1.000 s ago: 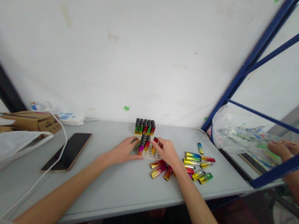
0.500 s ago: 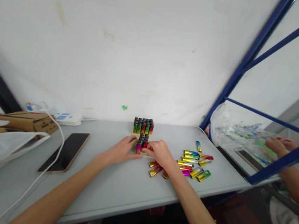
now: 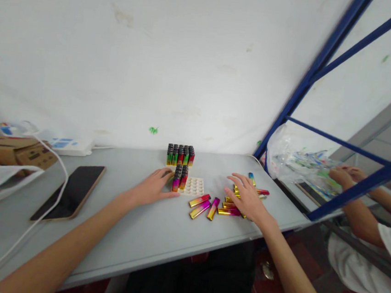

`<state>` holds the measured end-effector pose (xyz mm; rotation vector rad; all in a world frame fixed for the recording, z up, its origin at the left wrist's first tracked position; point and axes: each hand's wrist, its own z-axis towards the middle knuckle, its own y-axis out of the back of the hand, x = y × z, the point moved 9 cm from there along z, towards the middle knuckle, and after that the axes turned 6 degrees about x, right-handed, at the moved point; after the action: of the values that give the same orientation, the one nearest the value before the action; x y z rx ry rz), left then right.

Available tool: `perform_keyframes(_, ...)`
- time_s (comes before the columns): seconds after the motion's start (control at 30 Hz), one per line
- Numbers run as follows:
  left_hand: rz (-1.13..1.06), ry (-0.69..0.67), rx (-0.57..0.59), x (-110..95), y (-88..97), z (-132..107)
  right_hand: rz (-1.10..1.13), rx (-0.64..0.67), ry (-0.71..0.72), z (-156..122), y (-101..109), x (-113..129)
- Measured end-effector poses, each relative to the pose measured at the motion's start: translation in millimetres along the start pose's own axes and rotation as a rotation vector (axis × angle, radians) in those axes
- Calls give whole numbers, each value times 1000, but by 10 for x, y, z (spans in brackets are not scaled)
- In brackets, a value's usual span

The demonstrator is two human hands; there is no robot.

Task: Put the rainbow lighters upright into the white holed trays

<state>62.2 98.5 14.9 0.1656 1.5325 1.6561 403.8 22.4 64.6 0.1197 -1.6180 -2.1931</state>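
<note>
Two short rows of lighters (image 3: pixel 180 178), black-topped with shiny purple, red and yellow bodies, stand upright at the left side of a white tray (image 3: pixel 194 186) with round holes. My left hand (image 3: pixel 153 186) clasps the tray's left end, thumb along the front and fingers behind. My right hand (image 3: pixel 247 197) is open, fingers spread over a loose pile of lighters lying flat at the right. Part of that pile is hidden under the hand. Between tray and pile, purple-and-gold lighters (image 3: pixel 199 209) lie on the table. Behind the tray, a block of lighters (image 3: pixel 181 155) stands upright.
A phone (image 3: pixel 70 192) lies at the left, crossed by a white cable (image 3: pixel 60 193). Beyond it are a cardboard box (image 3: pixel 18 150) and a white bag (image 3: pixel 1 183). A blue metal frame (image 3: pixel 295 101) rises at the right, with another person's hands (image 3: pixel 346 175) behind it.
My right hand has left the tray and moved right to the loose lighters, its fingers opening. My left hand stays at the tray. The camera view has shifted slightly.
</note>
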Motion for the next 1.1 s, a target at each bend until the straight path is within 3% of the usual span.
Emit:
perform_keyframes(0.1, -12, -12, -15, 10, 7, 6, -145, 134, -192, -270, -209, -375)
perform_keyframes(0.2, -8, -14, -13, 19, 7, 12, -189, 261, -237, -277, -439, -476)
perform_keyframes(0.37, -1, -14, -25, 43, 10, 10, -149, 359, -124, 131, -621, -174)
perform_keyframes(0.53, -3, -33, -37, 44, 20, -7, -66, 378, -141, 489, -699, 47)
perform_keyframes(0.63, 2, -26, -24, 47, 19, -8, 25, 307, -159, 593, -615, 81)
perform_keyframes(0.7, 2, -12, -15, 56, 9, -5, 95, 179, -171, 593, -427, 112)
perform_keyframes(0.8, -16, -11, -27, 62, 3, 1, 163, -39, -103, 420, -84, 377)
perform_keyframes(0.87, -26, -25, -41, 53, 5, 4, 177, -80, 28, 209, 9, 763)
perform_keyframes(0.93, -26, -39, -47, 34, 13, 6, 140, -12, 177, -28, -69, 1211)
perform_keyframes(1.0, -29, -46, -45, 9, 28, 8, 94, 43, 239, -227, -196, 1511)
perform_keyframes(1.1, -30, -45, -28, -34, 46, 8, 85, -2, 141, -337, -269, 1517)
